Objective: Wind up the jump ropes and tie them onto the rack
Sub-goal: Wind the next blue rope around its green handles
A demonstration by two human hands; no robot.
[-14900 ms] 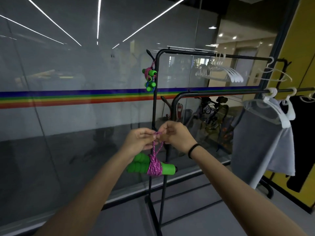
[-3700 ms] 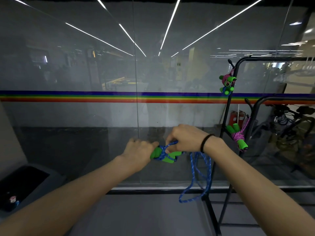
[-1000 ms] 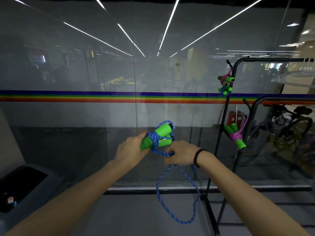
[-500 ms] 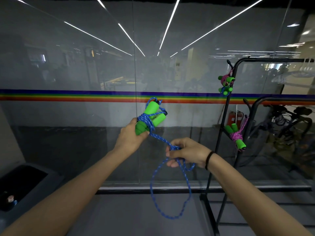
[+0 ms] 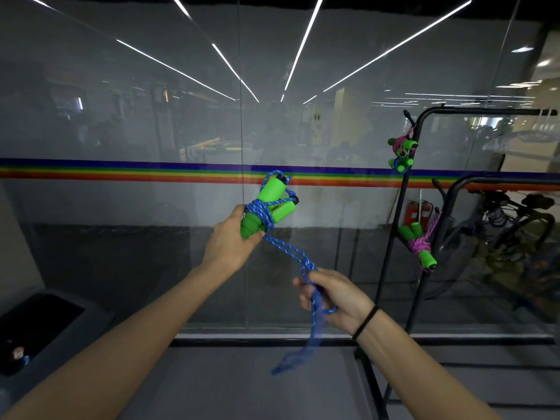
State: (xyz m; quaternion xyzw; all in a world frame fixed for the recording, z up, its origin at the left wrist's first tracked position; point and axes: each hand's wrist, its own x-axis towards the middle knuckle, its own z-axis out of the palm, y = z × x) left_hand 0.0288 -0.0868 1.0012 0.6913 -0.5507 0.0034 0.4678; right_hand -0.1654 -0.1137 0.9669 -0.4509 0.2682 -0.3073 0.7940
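My left hand [image 5: 230, 244] grips the lower ends of two green foam handles [image 5: 269, 204], held upright and bound together by several turns of blue jump rope [image 5: 285, 247]. The rope runs down and right to my right hand [image 5: 336, 298], which grips it. A blurred blue loop hangs below that hand. The black rack [image 5: 394, 237] stands to the right. A pink rope bundle [image 5: 419, 244] with green handles hangs on its post at mid height. Two small wound bundles [image 5: 401, 153] hang near its top corner.
A glass wall with a rainbow stripe [image 5: 121, 171] stands straight ahead. A dark bin [image 5: 36, 328] sits at the lower left. A second lower rack [image 5: 485, 183] and bicycles [image 5: 515, 225] are at the right.
My right hand has dropped lower and to the right, pulling the rope taut. The hanging blue loop has shortened. My left hand holds the handles at about the same height.
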